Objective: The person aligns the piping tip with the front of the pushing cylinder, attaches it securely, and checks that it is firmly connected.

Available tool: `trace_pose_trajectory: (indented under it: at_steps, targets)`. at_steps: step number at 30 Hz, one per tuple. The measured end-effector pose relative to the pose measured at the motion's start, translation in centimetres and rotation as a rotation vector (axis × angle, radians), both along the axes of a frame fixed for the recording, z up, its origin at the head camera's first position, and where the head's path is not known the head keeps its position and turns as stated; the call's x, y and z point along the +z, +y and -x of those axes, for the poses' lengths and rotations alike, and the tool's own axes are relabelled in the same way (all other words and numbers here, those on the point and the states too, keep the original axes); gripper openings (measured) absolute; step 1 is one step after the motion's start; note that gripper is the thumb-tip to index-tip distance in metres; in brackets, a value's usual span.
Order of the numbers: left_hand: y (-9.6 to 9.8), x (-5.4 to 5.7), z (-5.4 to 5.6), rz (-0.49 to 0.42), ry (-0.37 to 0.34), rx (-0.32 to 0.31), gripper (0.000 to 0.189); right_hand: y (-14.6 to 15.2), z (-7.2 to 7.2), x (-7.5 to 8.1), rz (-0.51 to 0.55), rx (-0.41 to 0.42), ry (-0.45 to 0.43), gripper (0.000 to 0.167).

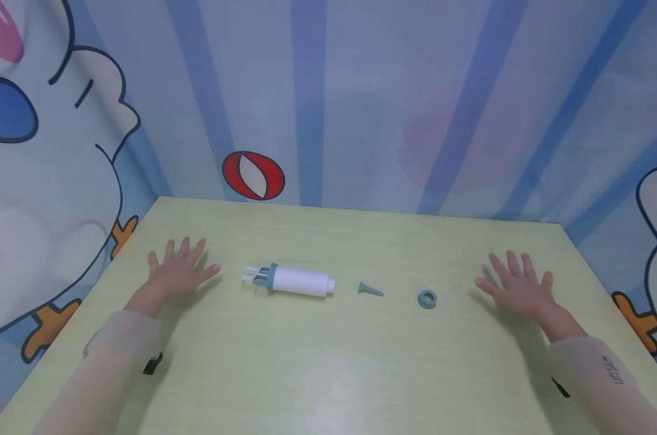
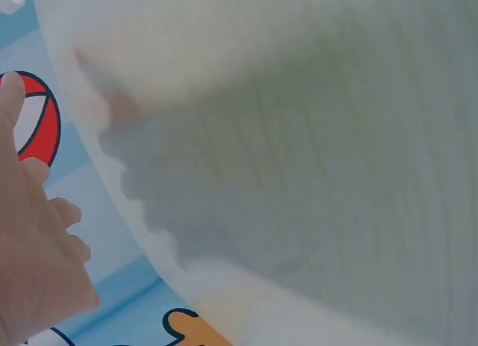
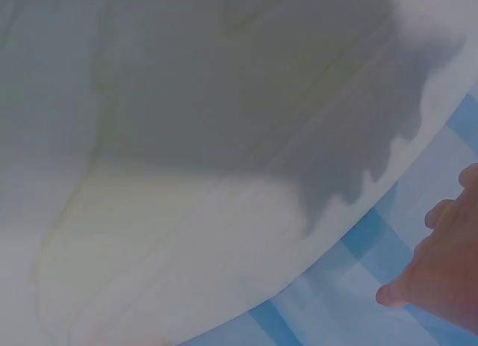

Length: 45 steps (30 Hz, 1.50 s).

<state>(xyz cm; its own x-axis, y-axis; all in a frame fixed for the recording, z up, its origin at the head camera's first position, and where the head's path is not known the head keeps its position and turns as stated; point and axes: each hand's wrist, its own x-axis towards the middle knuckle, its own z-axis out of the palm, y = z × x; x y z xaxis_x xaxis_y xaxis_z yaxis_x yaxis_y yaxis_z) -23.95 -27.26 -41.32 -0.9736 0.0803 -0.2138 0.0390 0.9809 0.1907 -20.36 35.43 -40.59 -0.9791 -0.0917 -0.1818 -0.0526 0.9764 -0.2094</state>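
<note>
White tube (image 1: 301,281) with a grey-blue collar lies on its side on the pale yellow-green table (image 1: 334,362) in the head view, left of centre, its collar end towards the left hand (image 1: 174,275) and its narrower stepped tip pointing right. Just beyond that tip lies a small grey-blue nozzle (image 1: 370,289), and further right a grey-blue ring (image 1: 425,304), all three apart in a rough row between the hands. Left and right hand (image 1: 521,291) both have their fingers straight and spread apart; the tube is nearest the left, the ring nearest the right. Behind the table stands a blue striped wall (image 1: 361,109) with a red-and-white oval (image 1: 275,176) printed low on it. From the left wrist, the left hand shows at the left edge, partly cut off, its shadow across the blurred tabletop. From the right wrist, the right hand appears at the lower right, its spread-finger shadow on the table.
</note>
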Motion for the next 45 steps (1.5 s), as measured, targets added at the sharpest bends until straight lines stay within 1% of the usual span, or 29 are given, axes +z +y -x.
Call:
trace_pose_trajectory:
  at_steps: [4, 7, 12, 15, 23, 29, 35, 39, 45]
  targets:
    - [0.4, 0.4, 0.3, -0.003, 0.009, -0.013, 0.094, -0.7, -0.1, 0.4, 0.006, 0.015, 0.003, 0.085]
    - [1.0, 1.0, 0.6, -0.002, 0.021, -0.025, 0.093, -1.3, 0.0, 0.5, 0.009, 0.031, 0.003, 0.085]
    - [2.8, 2.2, 0.6, -0.003, 0.034, -0.051, 0.090, -2.1, 0.3, 0.5, 0.013, 0.060, 0.012, 0.084]
    - [4.0, 2.6, 0.6, 0.007, 0.041, -0.075, 0.087, -2.8, 0.3, 0.5, 0.016, 0.074, 0.022, 0.083]
    - [6.4, 3.1, 0.7, 0.009, 0.079, -0.142, 0.082, -4.1, 0.1, 0.8, 0.016, 0.107, 0.040, 0.081]
    - [8.4, 3.5, 0.9, 0.013, 0.102, -0.199, 0.078, -5.0, 0.1, 0.8, 0.003, 0.135, 0.061, 0.081]
    - [10.4, 3.7, 0.9, 0.010, 0.141, -0.266, 0.076, -5.8, 0.0, 0.7, -0.001, 0.166, 0.072, 0.080]
    - [11.4, 3.8, 0.8, -0.034, 0.150, -0.308, 0.075, -6.2, -0.1, 0.7, -0.003, 0.180, 0.078, 0.080]
    - [13.2, 3.6, 0.8, -0.108, 0.169, -0.385, 0.071, -7.0, -0.1, 0.4, 0.016, 0.206, 0.079, 0.079]
